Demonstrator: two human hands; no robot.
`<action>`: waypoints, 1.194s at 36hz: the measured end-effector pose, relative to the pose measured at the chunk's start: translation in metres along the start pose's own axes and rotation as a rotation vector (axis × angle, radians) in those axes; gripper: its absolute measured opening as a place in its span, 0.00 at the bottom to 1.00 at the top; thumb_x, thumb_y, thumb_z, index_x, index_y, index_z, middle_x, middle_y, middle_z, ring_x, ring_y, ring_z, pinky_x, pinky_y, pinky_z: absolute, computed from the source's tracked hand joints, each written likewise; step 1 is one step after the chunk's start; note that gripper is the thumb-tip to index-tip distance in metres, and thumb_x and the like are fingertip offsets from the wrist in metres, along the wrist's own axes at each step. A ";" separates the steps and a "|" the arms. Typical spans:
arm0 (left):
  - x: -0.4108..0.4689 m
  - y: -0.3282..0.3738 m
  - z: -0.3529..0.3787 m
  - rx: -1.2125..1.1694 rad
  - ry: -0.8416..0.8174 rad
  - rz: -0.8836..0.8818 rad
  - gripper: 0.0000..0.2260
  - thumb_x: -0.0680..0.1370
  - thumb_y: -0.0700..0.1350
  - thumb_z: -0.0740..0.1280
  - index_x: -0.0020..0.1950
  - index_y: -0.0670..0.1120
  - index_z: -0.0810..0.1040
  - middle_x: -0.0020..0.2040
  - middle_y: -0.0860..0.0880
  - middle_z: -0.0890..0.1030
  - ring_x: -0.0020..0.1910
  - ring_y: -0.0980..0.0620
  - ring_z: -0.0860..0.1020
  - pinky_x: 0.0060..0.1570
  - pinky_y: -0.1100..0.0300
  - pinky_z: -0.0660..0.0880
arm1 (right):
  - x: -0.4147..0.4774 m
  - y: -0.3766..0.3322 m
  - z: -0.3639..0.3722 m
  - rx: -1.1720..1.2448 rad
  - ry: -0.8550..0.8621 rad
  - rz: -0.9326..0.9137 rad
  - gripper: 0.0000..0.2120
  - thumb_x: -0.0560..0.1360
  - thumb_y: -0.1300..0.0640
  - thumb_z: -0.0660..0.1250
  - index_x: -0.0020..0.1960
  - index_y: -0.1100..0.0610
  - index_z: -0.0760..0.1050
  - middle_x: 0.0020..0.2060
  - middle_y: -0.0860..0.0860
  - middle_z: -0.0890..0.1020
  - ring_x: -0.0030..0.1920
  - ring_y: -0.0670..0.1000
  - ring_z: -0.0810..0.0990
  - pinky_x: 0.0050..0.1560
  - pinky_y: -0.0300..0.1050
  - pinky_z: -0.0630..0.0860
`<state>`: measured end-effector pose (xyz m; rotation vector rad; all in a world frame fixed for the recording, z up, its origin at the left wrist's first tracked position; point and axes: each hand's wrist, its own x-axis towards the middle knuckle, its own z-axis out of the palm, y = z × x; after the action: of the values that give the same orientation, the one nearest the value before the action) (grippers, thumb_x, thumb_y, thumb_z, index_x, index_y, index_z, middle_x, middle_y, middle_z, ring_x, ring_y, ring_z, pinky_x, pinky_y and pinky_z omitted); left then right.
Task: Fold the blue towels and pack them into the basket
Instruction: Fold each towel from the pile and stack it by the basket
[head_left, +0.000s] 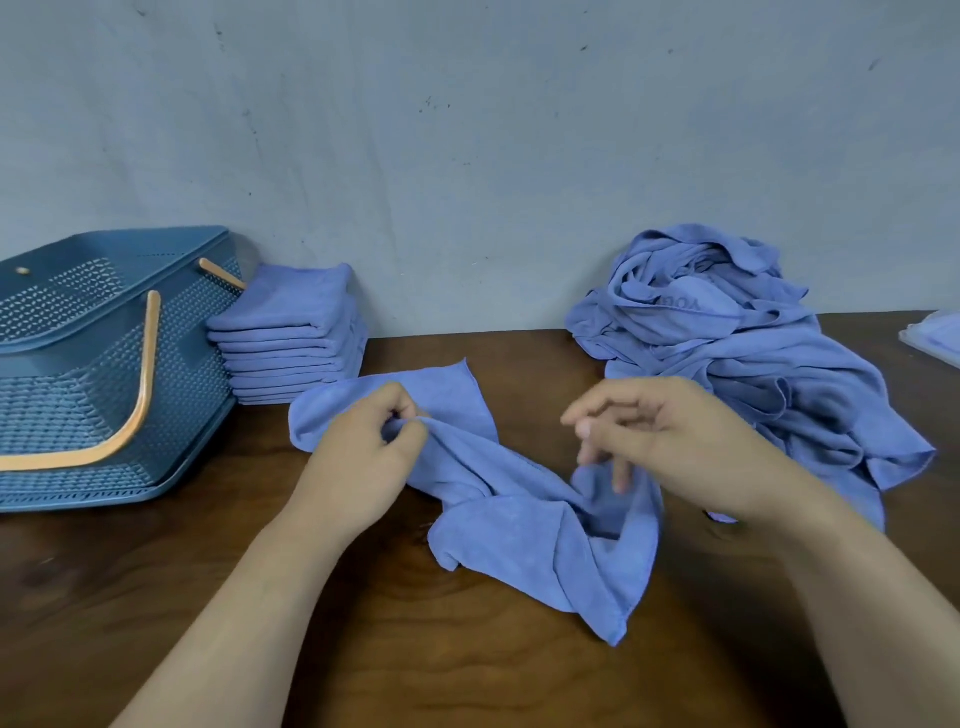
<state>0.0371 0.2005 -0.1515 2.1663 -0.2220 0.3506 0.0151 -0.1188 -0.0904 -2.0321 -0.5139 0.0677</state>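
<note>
Matt cloth towel (524, 519) (soft-looking), perforated plastic basket (78, 364), glossy wood table (415, 649).

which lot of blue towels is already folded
The stack beside the basket: neat, squared layers. The heap on the right is crumpled, and the towel the left hand pinches lies loose.

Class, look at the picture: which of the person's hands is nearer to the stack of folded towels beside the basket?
Left. The left hand pinches the loose towel just in front of the stack; the right hand is farther off, by the unfolded pile.
</note>
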 end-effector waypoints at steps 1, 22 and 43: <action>0.000 0.001 -0.003 -0.025 -0.010 0.001 0.09 0.75 0.53 0.61 0.47 0.48 0.72 0.36 0.52 0.78 0.30 0.55 0.69 0.31 0.66 0.68 | 0.003 0.005 0.001 -0.048 0.074 -0.016 0.06 0.82 0.54 0.72 0.56 0.44 0.85 0.48 0.46 0.88 0.43 0.48 0.86 0.49 0.40 0.81; 0.008 -0.005 -0.051 -0.207 0.212 0.009 0.04 0.71 0.43 0.59 0.37 0.46 0.70 0.28 0.52 0.66 0.28 0.53 0.62 0.32 0.60 0.62 | -0.003 -0.007 0.034 -0.022 -0.241 -0.126 0.10 0.81 0.49 0.74 0.61 0.44 0.84 0.46 0.49 0.87 0.43 0.54 0.84 0.46 0.53 0.82; 0.001 -0.013 -0.003 0.538 -0.127 -0.148 0.05 0.80 0.54 0.64 0.46 0.57 0.76 0.39 0.60 0.82 0.40 0.58 0.79 0.38 0.54 0.77 | 0.023 0.032 0.066 -0.767 -0.217 -0.073 0.20 0.85 0.54 0.57 0.71 0.38 0.76 0.67 0.30 0.77 0.69 0.37 0.71 0.76 0.48 0.62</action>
<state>0.0415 0.2106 -0.1594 2.7216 -0.0358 0.2012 0.0293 -0.0688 -0.1465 -2.7667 -0.8401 0.0507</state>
